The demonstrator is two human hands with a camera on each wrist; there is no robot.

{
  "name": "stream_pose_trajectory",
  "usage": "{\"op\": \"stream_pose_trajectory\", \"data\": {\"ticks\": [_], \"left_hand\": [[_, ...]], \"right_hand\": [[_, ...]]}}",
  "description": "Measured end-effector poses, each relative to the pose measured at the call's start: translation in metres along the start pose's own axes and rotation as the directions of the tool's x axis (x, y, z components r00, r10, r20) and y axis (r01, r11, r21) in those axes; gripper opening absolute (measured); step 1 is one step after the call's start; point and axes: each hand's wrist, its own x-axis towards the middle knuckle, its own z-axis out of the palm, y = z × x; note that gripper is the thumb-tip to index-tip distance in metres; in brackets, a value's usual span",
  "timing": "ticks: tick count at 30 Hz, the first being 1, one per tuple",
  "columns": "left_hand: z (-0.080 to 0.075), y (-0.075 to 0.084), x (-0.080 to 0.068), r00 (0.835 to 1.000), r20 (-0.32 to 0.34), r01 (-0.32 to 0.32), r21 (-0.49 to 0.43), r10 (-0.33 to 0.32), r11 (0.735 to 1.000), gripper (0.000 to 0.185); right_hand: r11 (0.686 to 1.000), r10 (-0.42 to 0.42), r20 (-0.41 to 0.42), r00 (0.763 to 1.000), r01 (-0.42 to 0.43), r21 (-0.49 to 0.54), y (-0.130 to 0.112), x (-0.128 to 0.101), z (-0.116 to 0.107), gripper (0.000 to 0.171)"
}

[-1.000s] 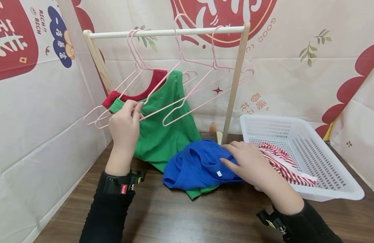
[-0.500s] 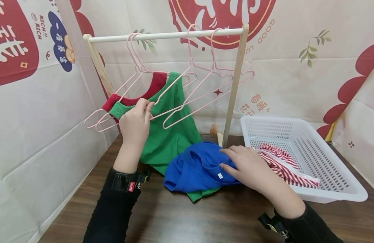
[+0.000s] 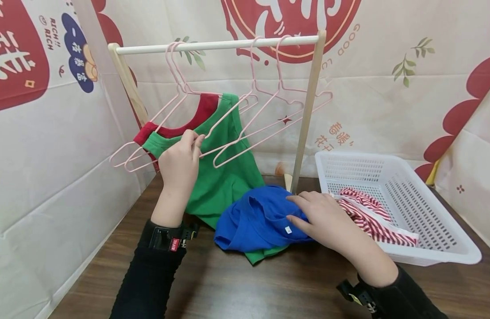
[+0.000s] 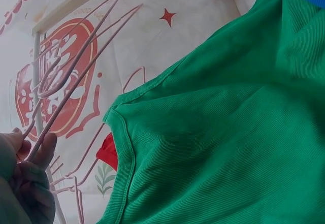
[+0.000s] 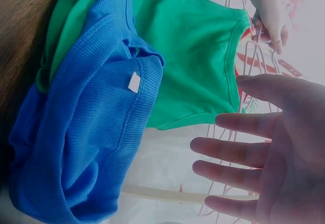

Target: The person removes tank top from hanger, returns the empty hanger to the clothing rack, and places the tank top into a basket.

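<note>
My left hand (image 3: 194, 141) pinches the lower arm of an empty pink wire hanger (image 3: 229, 113) that hooks on the wooden rail (image 3: 217, 44). In the left wrist view its fingers (image 4: 30, 168) close on the pink hanger wires (image 4: 76, 76). Just behind it a green top (image 3: 217, 177) hangs on another hanger, with a red top (image 3: 205, 108) behind that. A blue garment (image 3: 260, 217) lies bunched on the table over the green hem. My right hand (image 3: 300, 208) rests on it with straight fingers, and in the right wrist view the hand (image 5: 223, 142) is spread beside the blue garment (image 5: 86, 132).
A white slotted basket (image 3: 412, 195) stands at the right and holds a red-and-white striped cloth (image 3: 368, 217). The rail's wooden post (image 3: 306, 115) stands between the blue garment and the basket. Another empty pink hanger (image 3: 284, 88) hangs near the post. Printed sheets wall in the brown table (image 3: 268, 288).
My left hand has shifted slightly right with the hanger, whose hook slid right along the rail. The right hand has stayed on the blue garment.
</note>
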Motion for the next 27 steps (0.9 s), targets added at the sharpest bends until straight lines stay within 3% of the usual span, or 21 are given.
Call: {"op": "stream_pose_trajectory", "data": {"ticks": [10, 27], "left_hand": [[-0.004, 0.002, -0.004, 0.999, 0.022, 0.041, -0.004, -0.041, 0.999, 0.032], [-0.013, 0.002, -0.008, 0.998, -0.054, -0.044, -0.042, 0.042, 0.998, 0.031]], "right_hand": [[1.000, 0.002, 0.010, 1.000, -0.002, 0.000, 0.001, 0.001, 0.000, 0.047], [1.000, 0.015, 0.032, 0.999, -0.016, 0.021, 0.000, 0.002, -0.001, 0.047]]}}
